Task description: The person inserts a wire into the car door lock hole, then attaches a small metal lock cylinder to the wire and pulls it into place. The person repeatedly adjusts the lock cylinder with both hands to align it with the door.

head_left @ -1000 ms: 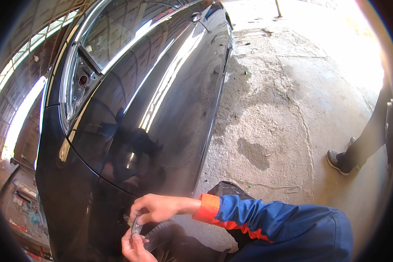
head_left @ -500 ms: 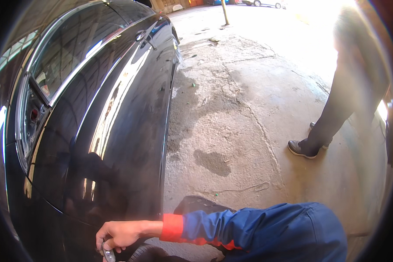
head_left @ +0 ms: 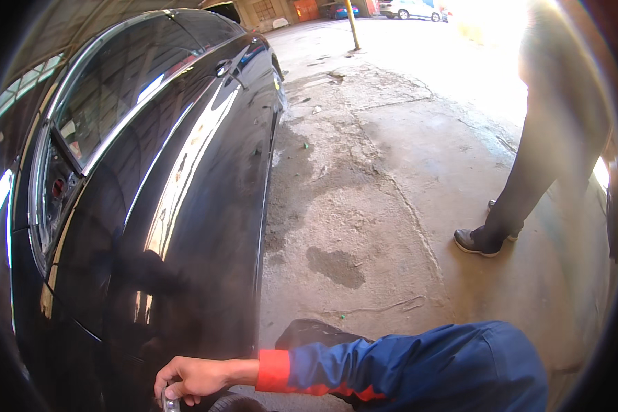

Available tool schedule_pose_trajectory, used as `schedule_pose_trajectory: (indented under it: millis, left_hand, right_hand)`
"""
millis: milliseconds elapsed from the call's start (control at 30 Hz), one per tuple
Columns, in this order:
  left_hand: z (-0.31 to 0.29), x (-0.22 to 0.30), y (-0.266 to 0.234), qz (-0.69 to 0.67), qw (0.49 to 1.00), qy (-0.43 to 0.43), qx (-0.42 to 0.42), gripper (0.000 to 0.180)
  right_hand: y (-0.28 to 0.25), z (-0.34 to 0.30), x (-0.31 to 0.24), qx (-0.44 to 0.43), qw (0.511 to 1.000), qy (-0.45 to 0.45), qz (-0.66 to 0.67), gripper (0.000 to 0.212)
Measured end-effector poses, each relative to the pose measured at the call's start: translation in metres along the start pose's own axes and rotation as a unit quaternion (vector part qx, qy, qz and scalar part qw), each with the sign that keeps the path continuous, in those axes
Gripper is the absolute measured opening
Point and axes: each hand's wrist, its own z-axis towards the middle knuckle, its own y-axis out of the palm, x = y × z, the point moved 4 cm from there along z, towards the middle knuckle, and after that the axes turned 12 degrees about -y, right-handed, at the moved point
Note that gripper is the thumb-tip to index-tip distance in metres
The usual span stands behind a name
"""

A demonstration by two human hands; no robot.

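Observation:
My right hand [head_left: 196,378] comes in from the right in a blue sleeve [head_left: 405,360] with a red cuff. Its fingers are curled around a shiny metal tool [head_left: 170,404] with a rounded end, most of which is cut off by the lower edge. The hand is at the black car's [head_left: 206,275] glossy side, low by the front wheel area. Part of a black tire [head_left: 235,404] shows just below the wrist. My left hand is out of view.
A person in dark trousers [head_left: 529,165] and a dark shoe [head_left: 477,242] stands to the right on the cracked concrete floor [head_left: 384,206]. An opening without its mirror [head_left: 58,185] is in the car door's front corner. A thin post [head_left: 352,24] and a parked white car [head_left: 412,9] are far off.
The view has tilted up a little, so the car, floor and person sit slightly lower in the picture. My right hand keeps its grip on the metal tool in nearly the same place.

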Motion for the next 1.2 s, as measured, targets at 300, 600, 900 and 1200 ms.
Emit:
schedule_pose_trajectory:
  millis: [300, 600, 900, 1200]
  left_hand:
    - [0.007, 0.002, -0.007, -0.067, 0.997, -0.03, -0.03, 0.044]
    - [-0.002, 0.019, 0.012, 0.124, 0.985, 0.054, 0.107, 0.04]
    - [-0.014, 0.038, 0.012, 0.293, 0.938, 0.152, 0.1, 0.037]
    - [-0.021, 0.04, 0.017, 0.344, 0.901, 0.236, 0.121, 0.028]
  right_hand:
    - [0.006, -0.002, 0.0, -0.013, 0.997, 0.028, 0.07, 0.019]
    - [0.008, -0.003, 0.0, 0.014, 0.998, 0.022, 0.053, 0.019]
    - [0.012, -0.004, -0.004, 0.007, 1.0, 0.016, 0.008, 0.019]
    - [0.015, -0.002, -0.003, 0.009, 1.0, -0.022, -0.007, 0.018]
